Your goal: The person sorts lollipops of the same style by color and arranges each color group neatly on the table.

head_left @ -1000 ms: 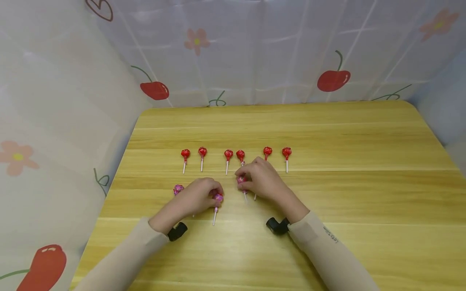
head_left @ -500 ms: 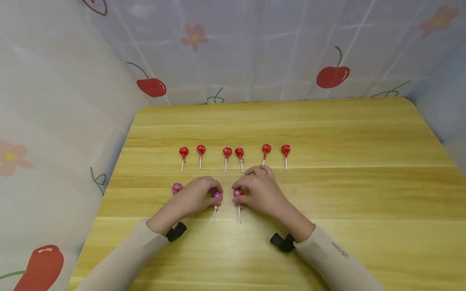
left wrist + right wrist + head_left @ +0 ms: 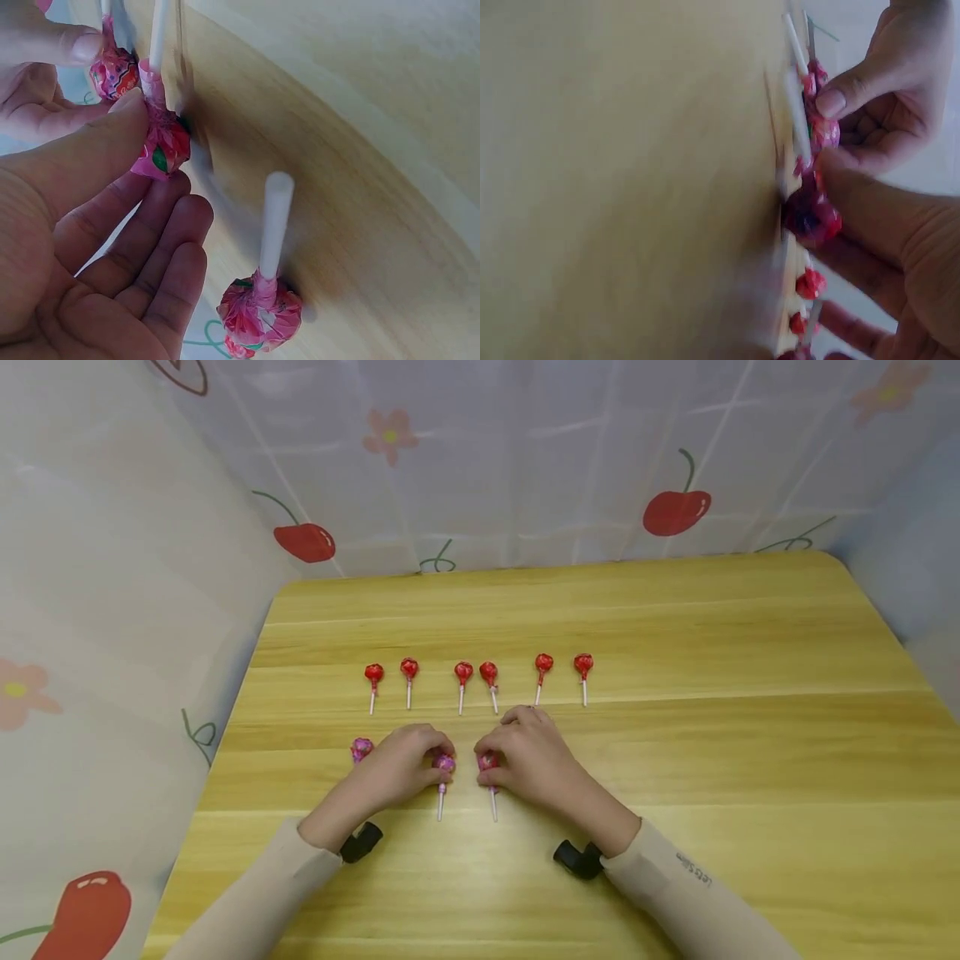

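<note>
My left hand (image 3: pixel 408 766) pinches the head of a pink-purple lollipop (image 3: pixel 445 763) between thumb and fingers, its white stick toward me. To its right, my right hand (image 3: pixel 534 758) pinches a second wrapped lollipop (image 3: pixel 487 762) the same way, the two heads a short gap apart. Another pink-purple lollipop (image 3: pixel 362 749) lies left of the left hand, its stick hidden behind that hand; the left wrist view shows this lollipop (image 3: pixel 261 313) with its stick raised toward the camera. Beyond the hands, several red lollipops (image 3: pixel 464 672) form a row, sticks toward me.
Everything lies on a wood-grain table (image 3: pixel 712 693). Patterned curtains (image 3: pixel 517 460) with cherries and flowers stand along its back and left side. Low in the right wrist view, one more lollipop stick (image 3: pixel 814 322) shows near the right fingers.
The right hand has drawn its lollipop toward me and slightly left, level with the one in the left hand. The left hand has kept its place; the head view has shifted a little.
</note>
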Tool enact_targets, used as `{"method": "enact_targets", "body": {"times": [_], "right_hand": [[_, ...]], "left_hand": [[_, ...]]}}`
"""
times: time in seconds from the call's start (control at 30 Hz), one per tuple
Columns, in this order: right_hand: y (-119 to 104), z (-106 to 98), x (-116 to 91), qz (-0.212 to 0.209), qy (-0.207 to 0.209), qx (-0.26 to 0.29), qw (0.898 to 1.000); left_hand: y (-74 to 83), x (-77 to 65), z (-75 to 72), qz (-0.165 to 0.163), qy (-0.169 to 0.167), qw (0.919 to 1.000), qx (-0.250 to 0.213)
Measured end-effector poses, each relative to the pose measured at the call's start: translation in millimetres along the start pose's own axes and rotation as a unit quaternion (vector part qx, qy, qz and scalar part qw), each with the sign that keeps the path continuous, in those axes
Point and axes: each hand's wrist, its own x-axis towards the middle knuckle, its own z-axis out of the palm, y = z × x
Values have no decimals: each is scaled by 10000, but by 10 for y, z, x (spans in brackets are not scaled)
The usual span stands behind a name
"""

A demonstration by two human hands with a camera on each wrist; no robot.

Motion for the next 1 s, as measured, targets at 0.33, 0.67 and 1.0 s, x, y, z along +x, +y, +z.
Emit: {"method": "enact_targets", "body": {"times": [0.33, 0.67, 1.0], "right_hand": [[375, -485, 21, 940, 417, 90, 9947], [492, -286, 26, 932, 181, -498, 9942], [489, -279, 82, 969, 138, -214, 9950]], "left_hand": [[-14, -4, -83, 84, 274, 9996, -57], [-4, -27, -45, 188, 236, 9994, -174], [-1, -37, -34, 182, 279, 9992, -228]]}}
